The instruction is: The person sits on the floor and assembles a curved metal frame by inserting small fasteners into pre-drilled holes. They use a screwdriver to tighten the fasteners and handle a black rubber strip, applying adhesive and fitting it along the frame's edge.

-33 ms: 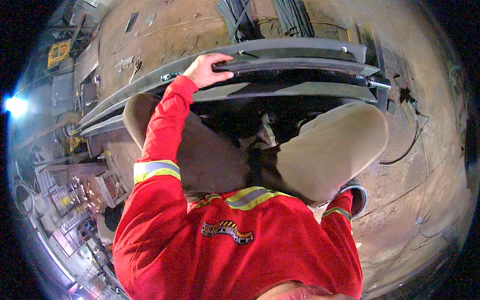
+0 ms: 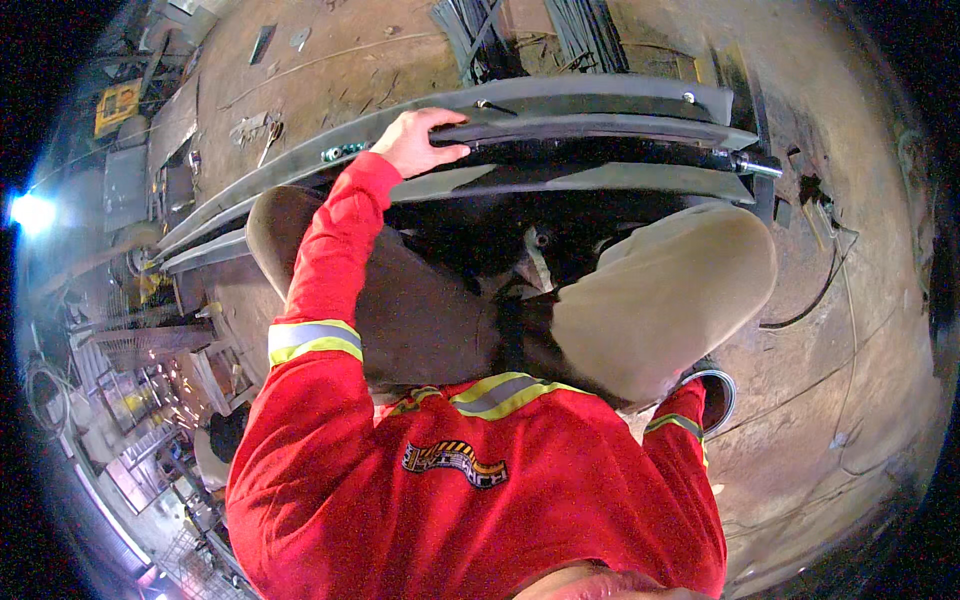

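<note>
My left hand (image 2: 412, 142) rests on the long dark steel beam (image 2: 600, 126) across my front. Its thumb lies on the near side of a raised flange and its fingers on the far side, gripping the edge. Beside the wrist, a small green-and-silver fitting (image 2: 343, 153) sits on the metal. At the beam's right end, a shiny metal cylinder (image 2: 760, 167) sticks out. My right forearm in its red sleeve (image 2: 680, 425) hangs by my right knee, and its hand is hidden. Next to that sleeve stands a round open can (image 2: 727, 402).
Bundles of thin metal rods (image 2: 590, 40) lie beyond the beam. A black cable (image 2: 830, 285) curves over the floor at right. To the left are metal racks, a yellow box (image 2: 118, 106), flying sparks (image 2: 175, 395) and a bright light (image 2: 33, 213).
My left hand has shifted very slightly to the right along the beam. The sparks at left differ a little. Nothing else has visibly moved.
</note>
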Action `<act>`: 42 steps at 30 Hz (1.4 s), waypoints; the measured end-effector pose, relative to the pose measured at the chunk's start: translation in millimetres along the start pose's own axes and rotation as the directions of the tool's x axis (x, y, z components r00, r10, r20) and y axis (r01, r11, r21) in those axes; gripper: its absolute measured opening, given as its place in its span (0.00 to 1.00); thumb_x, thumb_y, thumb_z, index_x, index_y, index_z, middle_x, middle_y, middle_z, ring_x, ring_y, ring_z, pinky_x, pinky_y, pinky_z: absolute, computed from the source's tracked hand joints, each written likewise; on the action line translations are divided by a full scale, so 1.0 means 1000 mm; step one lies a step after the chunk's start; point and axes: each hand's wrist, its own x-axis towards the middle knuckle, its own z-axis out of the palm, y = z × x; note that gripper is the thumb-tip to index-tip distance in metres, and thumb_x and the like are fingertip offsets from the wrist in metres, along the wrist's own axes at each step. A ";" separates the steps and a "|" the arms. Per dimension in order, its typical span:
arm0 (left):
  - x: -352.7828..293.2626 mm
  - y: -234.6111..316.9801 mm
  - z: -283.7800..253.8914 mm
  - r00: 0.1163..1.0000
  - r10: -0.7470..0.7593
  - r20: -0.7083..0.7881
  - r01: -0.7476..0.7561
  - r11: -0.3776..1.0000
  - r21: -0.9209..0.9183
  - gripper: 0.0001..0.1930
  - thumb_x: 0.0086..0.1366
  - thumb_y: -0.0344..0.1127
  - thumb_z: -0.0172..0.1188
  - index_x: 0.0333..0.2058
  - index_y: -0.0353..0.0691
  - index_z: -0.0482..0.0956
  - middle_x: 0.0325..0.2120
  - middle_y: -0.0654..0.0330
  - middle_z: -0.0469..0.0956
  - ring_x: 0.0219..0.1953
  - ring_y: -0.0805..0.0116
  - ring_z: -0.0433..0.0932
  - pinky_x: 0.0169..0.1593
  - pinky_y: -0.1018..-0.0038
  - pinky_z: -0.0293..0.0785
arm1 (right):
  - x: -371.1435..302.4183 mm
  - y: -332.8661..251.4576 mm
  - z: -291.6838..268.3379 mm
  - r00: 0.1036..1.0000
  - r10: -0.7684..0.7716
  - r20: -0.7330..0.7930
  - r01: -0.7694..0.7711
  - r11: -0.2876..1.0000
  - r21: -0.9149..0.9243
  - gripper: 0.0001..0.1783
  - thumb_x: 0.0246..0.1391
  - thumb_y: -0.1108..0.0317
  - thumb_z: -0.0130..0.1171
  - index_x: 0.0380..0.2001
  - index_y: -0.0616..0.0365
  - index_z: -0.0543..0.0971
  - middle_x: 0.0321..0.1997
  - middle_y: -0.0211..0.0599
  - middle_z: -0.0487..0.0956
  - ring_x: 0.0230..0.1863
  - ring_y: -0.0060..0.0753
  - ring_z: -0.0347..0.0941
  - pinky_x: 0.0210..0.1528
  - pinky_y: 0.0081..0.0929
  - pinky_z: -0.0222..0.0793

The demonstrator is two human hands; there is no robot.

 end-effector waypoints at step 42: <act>-0.063 0.134 0.057 0.954 -0.025 0.297 0.247 -0.492 -0.835 0.15 0.65 0.43 0.41 0.37 0.38 0.72 0.36 0.55 0.75 0.42 0.61 0.73 0.51 0.64 0.67 | -0.411 -0.417 -0.094 0.047 -0.994 0.103 0.986 0.029 -0.163 0.13 0.48 0.60 0.52 0.27 0.59 0.75 0.32 0.44 0.76 0.35 0.48 0.74 0.37 0.40 0.72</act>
